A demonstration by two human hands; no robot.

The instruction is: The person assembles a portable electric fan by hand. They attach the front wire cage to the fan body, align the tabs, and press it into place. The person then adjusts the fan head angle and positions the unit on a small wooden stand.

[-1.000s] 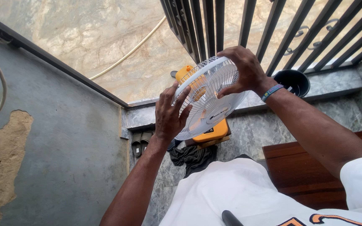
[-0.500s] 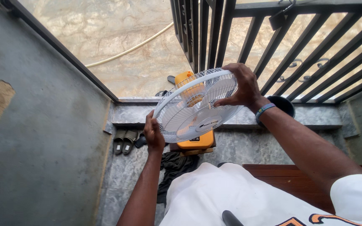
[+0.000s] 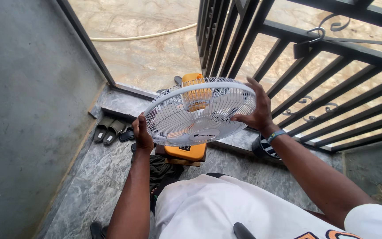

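I hold a round white wire fan grille (image 3: 200,113) in front of me, tilted nearly flat. My left hand (image 3: 142,135) grips its lower left rim. My right hand (image 3: 255,110) holds the right rim with fingers spread over the wires; a blue band sits on that wrist. Through the grille shows an orange fan body (image 3: 196,94), and an orange base (image 3: 185,152) stands on a small wooden stool just below.
A black metal gate (image 3: 315,66) stands open to the right. A grey wall (image 3: 27,102) runs along the left. Dark sandals (image 3: 109,130) lie on the marble floor by the threshold. A pale hose (image 3: 147,35) crosses the paved yard outside.
The grille has come down and tilted flatter, from face-on to nearly level. Both hands kept their grip on the rim. The camera has turned toward the gate.
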